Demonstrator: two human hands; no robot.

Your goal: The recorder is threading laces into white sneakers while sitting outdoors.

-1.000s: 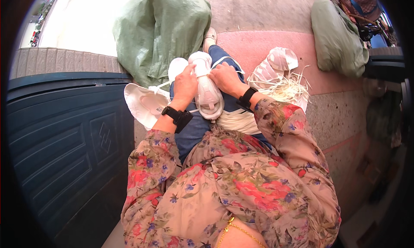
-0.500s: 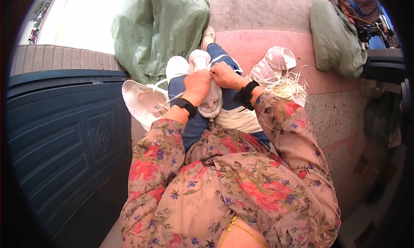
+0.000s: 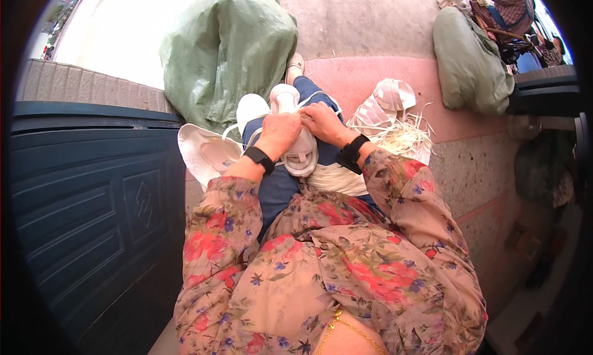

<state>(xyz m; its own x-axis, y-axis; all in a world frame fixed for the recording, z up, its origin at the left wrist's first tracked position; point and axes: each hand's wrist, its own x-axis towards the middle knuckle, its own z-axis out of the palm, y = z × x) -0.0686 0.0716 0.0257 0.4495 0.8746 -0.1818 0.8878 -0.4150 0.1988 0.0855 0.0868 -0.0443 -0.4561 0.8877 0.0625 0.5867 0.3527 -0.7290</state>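
A white shoe [image 3: 301, 155] lies on my lap, its rounded end toward me and its tongue [image 3: 284, 99] sticking up beyond my hands. My left hand [image 3: 281, 131] is closed over the shoe's opening, fingertips pinching a white shoelace. Meeting it there, my right hand [image 3: 323, 123] has its fingers bent and pinched on the lace too; the exact grip is partly hidden. Lace strands loop out on both sides. Another white shoe piece [image 3: 251, 110] rests beside the tongue. A bundle of off-white laces [image 3: 336, 180] lies across my lap, under my right wrist.
White shoe pieces [image 3: 207, 150] sit by my left leg. More pieces [image 3: 390, 96] and a tangle of laces [image 3: 398, 136] are at my right. A large green sack [image 3: 228, 52] stands ahead, another sack [image 3: 471, 62] far right. A dark blue panelled door [image 3: 92, 188] borders my left.
My hands have come slightly closer together over the shoe. The lace strands look less stretched out to the sides. The view has shifted a little.
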